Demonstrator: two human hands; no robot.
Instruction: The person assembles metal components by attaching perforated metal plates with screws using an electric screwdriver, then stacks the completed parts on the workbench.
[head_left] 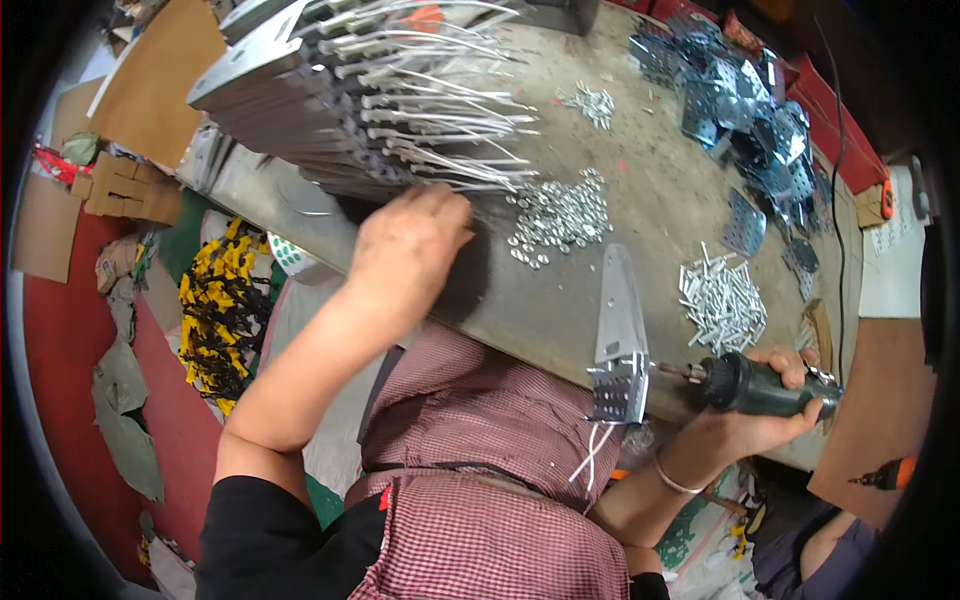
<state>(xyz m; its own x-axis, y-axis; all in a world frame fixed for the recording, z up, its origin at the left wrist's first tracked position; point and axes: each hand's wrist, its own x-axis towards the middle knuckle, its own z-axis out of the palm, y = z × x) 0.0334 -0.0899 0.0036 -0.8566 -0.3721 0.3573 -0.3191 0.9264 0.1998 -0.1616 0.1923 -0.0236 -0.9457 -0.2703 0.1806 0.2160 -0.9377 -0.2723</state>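
Note:
My left hand (412,240) reaches up to a tall stack of long grey metal plates with white wires (350,100), its fingers curled against the stack's near end. My right hand (770,405) is closed around a dark green powered screwdriver (755,385), whose tip points left at a perforated bracket on a single long metal plate (620,330) lying at the bench's near edge. White wires (595,450) hang from that plate over the edge.
On the grey workbench (560,300) lie a pile of washers (560,215), a heap of silver screws (722,300) and many blue-grey perforated brackets (745,110). Cardboard sheets (160,80) and a yellow-black bundle (220,310) lie at left. An orange tool (885,475) sits at right.

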